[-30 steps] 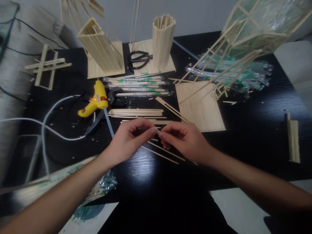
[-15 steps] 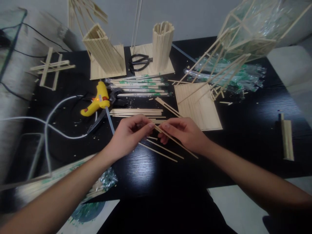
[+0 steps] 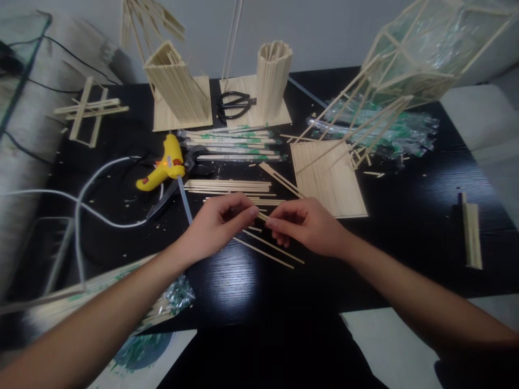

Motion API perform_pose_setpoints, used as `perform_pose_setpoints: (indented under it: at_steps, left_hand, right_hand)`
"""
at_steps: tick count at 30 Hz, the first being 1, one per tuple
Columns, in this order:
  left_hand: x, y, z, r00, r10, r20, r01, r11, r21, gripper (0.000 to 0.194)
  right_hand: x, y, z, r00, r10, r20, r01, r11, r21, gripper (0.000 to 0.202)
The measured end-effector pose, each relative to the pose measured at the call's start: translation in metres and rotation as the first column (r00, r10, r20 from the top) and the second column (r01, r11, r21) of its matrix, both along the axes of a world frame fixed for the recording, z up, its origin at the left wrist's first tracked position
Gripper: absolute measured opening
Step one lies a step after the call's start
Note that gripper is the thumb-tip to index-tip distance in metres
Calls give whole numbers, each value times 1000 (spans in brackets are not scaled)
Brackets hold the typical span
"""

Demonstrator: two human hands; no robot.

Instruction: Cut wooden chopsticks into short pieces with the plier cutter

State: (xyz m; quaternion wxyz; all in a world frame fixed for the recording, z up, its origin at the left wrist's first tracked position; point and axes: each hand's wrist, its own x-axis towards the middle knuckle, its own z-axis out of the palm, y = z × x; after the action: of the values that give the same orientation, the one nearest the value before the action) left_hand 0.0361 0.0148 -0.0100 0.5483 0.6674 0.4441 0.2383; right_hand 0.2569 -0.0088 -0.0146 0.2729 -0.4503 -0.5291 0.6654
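Over the middle of the black table, my left hand [image 3: 225, 221] pinches a thin wooden stick [image 3: 263, 216] between thumb and fingers. My right hand [image 3: 310, 224] grips the same stick a short way to the right, its fingertips closed. Only the short piece between the two hands shows clearly; the rest is hidden. Two loose wooden sticks [image 3: 267, 253] lie just below the hands. Behind them rests a row of bare sticks [image 3: 231, 186], partly covered by my fingers.
A yellow glue gun [image 3: 167, 166] with a white cord lies left. Behind stand two stick towers [image 3: 176, 89] on wooden bases, with black-handled scissors [image 3: 234, 105] between. Plastic-wrapped sticks [image 3: 239, 145] lie midway. A wooden panel [image 3: 328, 186] and a tall stick frame [image 3: 399, 81] occupy the right.
The stick's long end, which stuck out past my right hand to the lower right, no longer shows. My right fingertips have closed on the stick near the left hand.
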Motion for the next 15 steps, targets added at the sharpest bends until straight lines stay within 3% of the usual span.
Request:
perform_pose_setpoints:
  at_steps: [3, 6, 11, 15]
  left_hand:
    - [-3, 1, -2, 998, -6, -61, 10, 998, 56, 29]
    - [-8, 2, -2, 985, -16, -169, 49, 979, 196, 26]
    - [-16, 4, 0, 910, -87, -404, 289, 834, 470, 21]
    - [-21, 6, -2, 871, -52, -489, 352, 760, 547, 19]
  right_hand:
    - [2, 0, -2, 998, -6, 62, 3, 998, 62, 27]
    - [5, 0, -3, 979, -78, 188, 28, 966, 257, 23]
    - [7, -3, -9, 929, -118, 350, -122, 797, 592, 8]
    - [5, -5, -19, 902, -127, 412, -228, 670, 706, 17]
